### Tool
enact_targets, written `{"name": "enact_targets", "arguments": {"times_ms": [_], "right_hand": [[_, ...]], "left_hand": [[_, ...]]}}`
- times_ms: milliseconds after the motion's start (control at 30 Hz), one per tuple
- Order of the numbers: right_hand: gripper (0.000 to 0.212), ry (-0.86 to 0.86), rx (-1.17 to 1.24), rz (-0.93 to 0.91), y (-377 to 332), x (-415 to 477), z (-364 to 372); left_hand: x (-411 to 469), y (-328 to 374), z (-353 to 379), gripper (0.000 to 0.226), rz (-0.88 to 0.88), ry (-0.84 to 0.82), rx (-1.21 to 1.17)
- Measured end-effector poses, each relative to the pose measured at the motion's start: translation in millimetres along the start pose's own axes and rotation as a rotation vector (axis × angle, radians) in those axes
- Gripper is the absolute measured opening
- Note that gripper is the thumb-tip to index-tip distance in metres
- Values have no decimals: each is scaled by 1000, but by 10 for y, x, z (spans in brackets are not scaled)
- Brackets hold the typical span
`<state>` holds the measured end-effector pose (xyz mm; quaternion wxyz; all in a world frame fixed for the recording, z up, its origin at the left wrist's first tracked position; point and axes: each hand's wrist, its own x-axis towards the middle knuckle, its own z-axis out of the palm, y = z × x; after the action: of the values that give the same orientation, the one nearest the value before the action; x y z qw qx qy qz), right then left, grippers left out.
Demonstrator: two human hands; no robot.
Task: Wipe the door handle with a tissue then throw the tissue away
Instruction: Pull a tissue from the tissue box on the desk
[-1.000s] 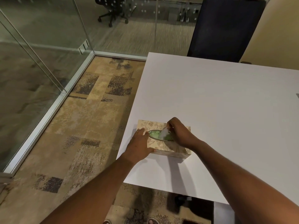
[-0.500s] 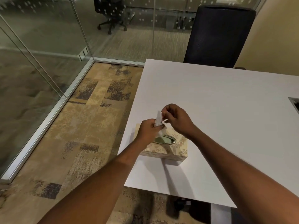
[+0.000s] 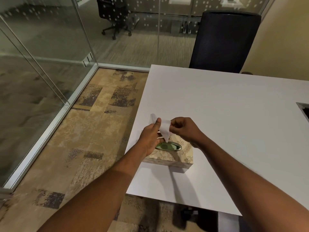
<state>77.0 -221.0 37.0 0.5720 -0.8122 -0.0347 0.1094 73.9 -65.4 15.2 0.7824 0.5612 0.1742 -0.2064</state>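
Two hands in view: left hand and right hand. One white tissue. One patterned tissue box, with one oval opening. One white table. Two office chairs: one dark high-backed chair at the table, one wheeled chair behind the glass. One dark cutout at the table's right edge.
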Motion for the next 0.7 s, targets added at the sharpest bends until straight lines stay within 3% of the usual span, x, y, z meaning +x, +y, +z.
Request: {"name": "enact_targets", "arguments": {"times_ms": [233, 400, 600, 700], "right_hand": [[28, -76, 106, 87, -177, -75, -28], [10, -8, 111, 5, -312, -150, 9], [6, 58, 279, 28, -642, -138, -9], [11, 32, 160, -24, -866, -144, 69]], "left_hand": [[-66, 27, 74, 47, 46, 111, 120], [-182, 121, 117, 53, 82, 135, 40], [-423, 372, -38, 17, 175, 23, -131], [-574, 528, -137, 43, 208, 57, -116]]}}
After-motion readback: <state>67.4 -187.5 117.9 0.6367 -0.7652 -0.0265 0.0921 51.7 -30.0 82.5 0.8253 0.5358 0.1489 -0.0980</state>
